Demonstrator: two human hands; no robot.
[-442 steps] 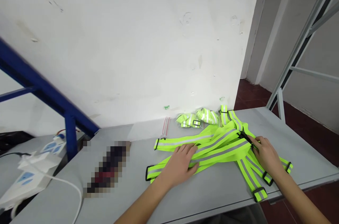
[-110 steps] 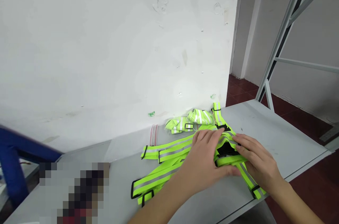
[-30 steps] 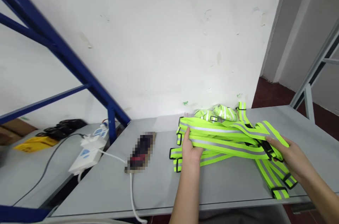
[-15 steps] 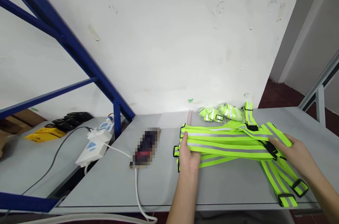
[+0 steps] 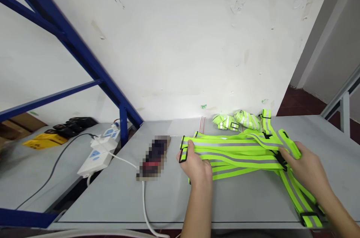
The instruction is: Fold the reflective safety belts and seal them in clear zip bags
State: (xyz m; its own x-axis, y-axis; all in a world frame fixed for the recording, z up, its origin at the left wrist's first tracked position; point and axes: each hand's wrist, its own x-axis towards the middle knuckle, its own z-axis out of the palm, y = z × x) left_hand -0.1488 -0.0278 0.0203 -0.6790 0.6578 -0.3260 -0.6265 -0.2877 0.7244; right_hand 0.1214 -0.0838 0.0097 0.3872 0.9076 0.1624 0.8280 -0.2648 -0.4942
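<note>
Together, left hand [image 5: 197, 166] and right hand [image 5: 305, 166] grip neon reflective straps [image 5: 239, 158].

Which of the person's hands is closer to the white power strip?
Left. The left hand holds the left end of the yellow-green straps, right of the power strip; the right hand grips them much farther right.

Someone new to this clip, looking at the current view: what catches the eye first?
The neon-yellow reflective straps, held at their two ends by the left hand and right hand over the gray table. Next, the dark-blue metal frame slanting across the left, against the white wall.
</note>
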